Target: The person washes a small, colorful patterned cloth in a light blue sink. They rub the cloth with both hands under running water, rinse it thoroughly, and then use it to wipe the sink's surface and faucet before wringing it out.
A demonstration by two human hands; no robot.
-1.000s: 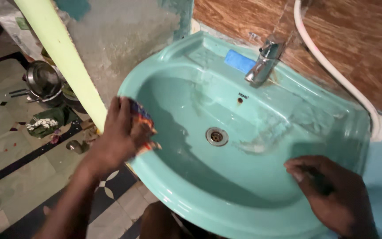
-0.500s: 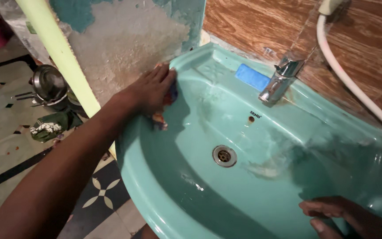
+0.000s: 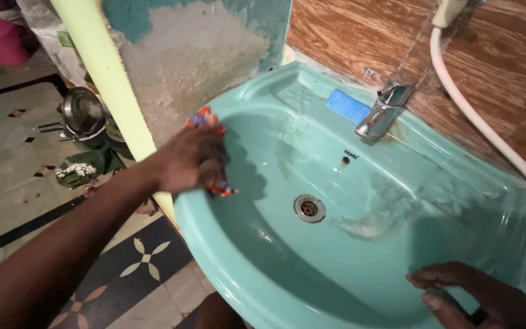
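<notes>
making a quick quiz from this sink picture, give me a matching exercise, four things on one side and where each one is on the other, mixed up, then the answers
Things:
1. blue soap bar
2. drain
3. colourful cloth
4. right hand

Places:
A. at the bottom of the basin
B. on the sink's near right rim
C. on the back ledge, left of the tap
D. under the left hand, on the sink's left rim

Pairs: 1-C, 2-A, 3-D, 4-B

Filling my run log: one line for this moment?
left hand: pressing colourful cloth on sink rim | right hand: resting on near rim
</notes>
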